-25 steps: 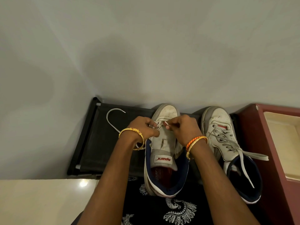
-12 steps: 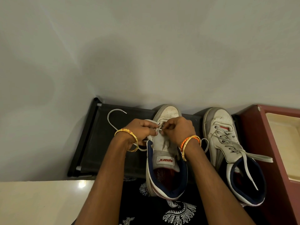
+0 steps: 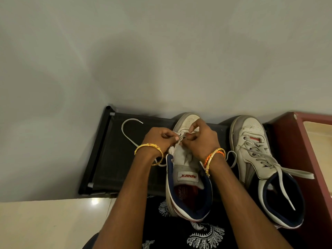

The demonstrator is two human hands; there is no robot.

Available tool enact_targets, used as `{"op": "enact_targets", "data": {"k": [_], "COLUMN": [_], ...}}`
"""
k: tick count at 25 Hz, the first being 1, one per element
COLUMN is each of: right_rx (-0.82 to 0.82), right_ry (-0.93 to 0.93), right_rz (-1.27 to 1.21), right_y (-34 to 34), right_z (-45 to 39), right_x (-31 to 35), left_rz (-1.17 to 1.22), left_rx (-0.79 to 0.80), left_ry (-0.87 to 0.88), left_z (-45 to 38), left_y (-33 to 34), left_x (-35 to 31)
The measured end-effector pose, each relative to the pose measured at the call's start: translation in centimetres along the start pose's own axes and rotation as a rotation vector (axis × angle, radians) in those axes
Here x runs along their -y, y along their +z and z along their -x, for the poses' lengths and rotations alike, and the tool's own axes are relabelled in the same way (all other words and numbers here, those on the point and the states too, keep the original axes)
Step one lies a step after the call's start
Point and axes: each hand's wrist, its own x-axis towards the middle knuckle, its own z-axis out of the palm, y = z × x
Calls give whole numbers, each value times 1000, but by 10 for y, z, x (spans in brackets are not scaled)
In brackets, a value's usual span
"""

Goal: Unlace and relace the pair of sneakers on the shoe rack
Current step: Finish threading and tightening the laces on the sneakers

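- Changed since a second ago: both hands sit nearer the toe of the left shoe (image 3: 186, 169), fingertips bunched together over the lowest eyelets; before, spread a little wider, with a lace tip showing between them.
- That tip now hidden inside the pinch; probably being fed through an eyelet near the toe.
- Lace (image 3: 128, 133) loop on the rack (image 3: 115, 159) much as before, curling out left of the left hand; another loop shows beside the right wrist, between the two shoes.
- Meaning for the task: relacing of the left shoe at its first rows only; tongue bare from the hands back to the collar, so most eyelets left to thread.
- Right shoe (image 3: 255, 159) laced, ends loose and untied, trailing over its collar; whether already redone or untouched, cannot tell.
- Left hand (image 3: 161, 139): fingers curled, pinching lace or eyelet flap at the shoe's left edge.
- Right hand (image 3: 199, 139): fingers curled, pinching lace over the toe end; exact hold hidden by the knuckles.
- Left shoe directly under both hands, toe to the wall, heel toward the person; right shoe just beside it, right of the right wrist, untouched by either hand.
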Motion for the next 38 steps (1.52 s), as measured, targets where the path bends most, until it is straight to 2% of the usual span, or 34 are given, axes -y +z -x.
{"op": "enact_targets", "data": {"k": [3,6,8,10,11,13,14,15,16,17,19,21,22,24,27,29,32,34,35,36,37,38], "right_rx": [39,87,111,99,88,70,62,58,57,57,69,77,79,84,84,85,88,101,110,120,133,145], "right_ry": [-18,8,111,169,188,224,247,271,295,312,319,307,304,301,292,293,317,333,334,334,333,334], "right_rz": [-71,164,270,231,206,154,124,91,60,39,36,47,47,39,29,19,-21,-30,-26,-20,-18,-21], "right_y": [-13,-26,-29,-31,-32,-33,-33,-34,-33,-33,-32,-30,-29,-27,-26,-28,-31,-34,-35,-37,-38,-40], "right_z": [5,14,22,26,27,27,26,26,25,23,21,19,18,17,17,17,16,17,17,18,18,19], "right_x": [6,2,-4,-7,-7,-8,-9,-10,-11,-12,-13,-12,-11,-12,-15,-17,-20,-20,-19,-18,-16,-14], "left_rz": [-144,-91,27,308,543,1030,1097,969,705,412,-62,-437,-558,-615,-499,-250,435,905,1044,1059,947,732], "left_rx": [-63,-218,-409,-652,-759,-843,-840,-810,-757,-672,-382,-158,-120,-151,-233,-363,-601,-640,-633,-626,-616,-594], "left_ry": [55,19,6,-43,-80,-158,-198,-233,-216,-123,87,142,144,145,141,114,-4,-117,-171,-211,-232,-202], "left_z": [0,-2,-2,-1,1,4,4,5,3,2,0,1,2,0,1,2,5,5,7,7,9,9], "left_y": [3,-9,-26,-48,-60,-78,-82,-82,-77,-67,-40,-14,-5,6,4,-5,-26,-43,-49,-52,-52,-49], "left_x": [-3,1,5,9,9,11,14,14,16,16,14,7,3,0,0,-1,-4,0,1,2,2,4]}}
